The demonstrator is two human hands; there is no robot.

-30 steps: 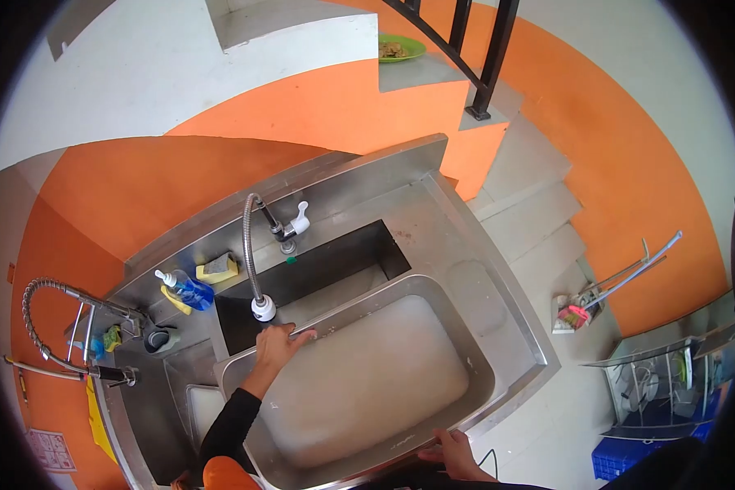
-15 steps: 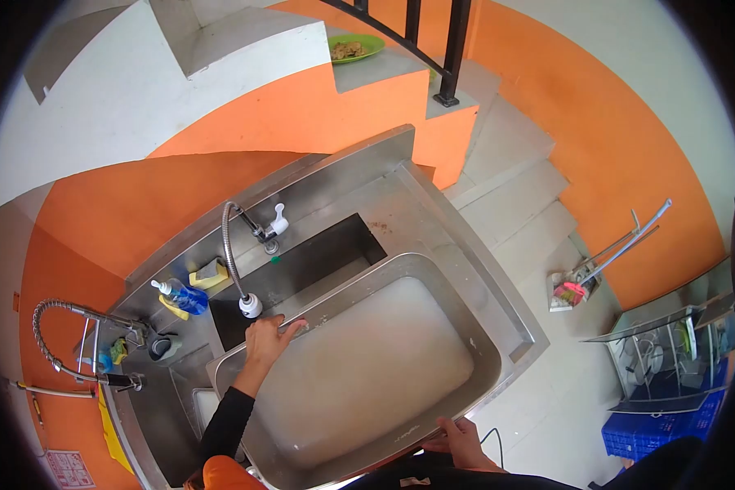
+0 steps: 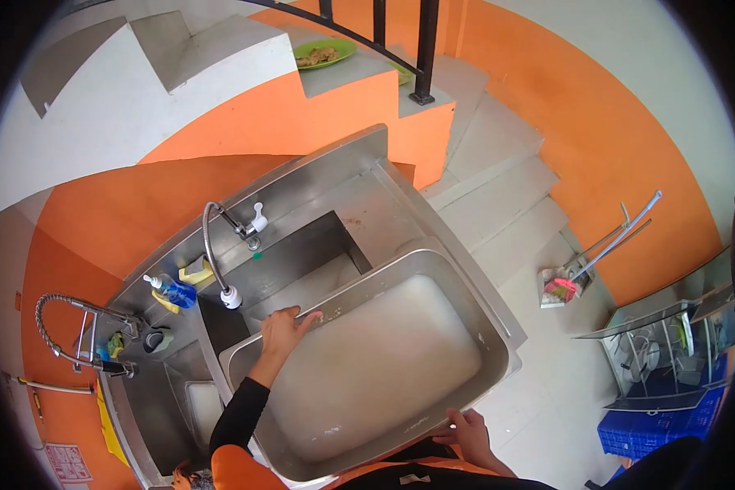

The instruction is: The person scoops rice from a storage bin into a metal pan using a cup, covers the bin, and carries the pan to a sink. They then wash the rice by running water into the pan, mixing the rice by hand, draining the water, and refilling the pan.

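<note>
A large rectangular metal basin (image 3: 492,351) holds cloudy whitish liquid (image 3: 376,359) and rests over the steel sink counter. On its far rim lies my left hand (image 3: 281,339), fingers curled over the edge and thumb inside. My right hand (image 3: 468,433) grips the near rim close to the right corner, its fingertips at the edge. Beyond the basin, the sink compartment (image 3: 306,241) is partly uncovered, with whitish liquid at its bottom. A flexible faucet (image 3: 231,296) hangs over that compartment, near my left hand.
Left of the faucet stand a blue soap bottle (image 3: 174,291) and a yellow sponge (image 3: 194,269). A second spring faucet (image 3: 42,327) rises at far left. Stairs (image 3: 498,192) climb behind, bearing a green plate (image 3: 327,54) of food. A dustpan (image 3: 562,286) and blue crates (image 3: 653,429) sit right.
The basin has moved away from the sink's back, toward my body, with both hands on it. More of the sink compartment shows. The camera view has shifted slightly too.
</note>
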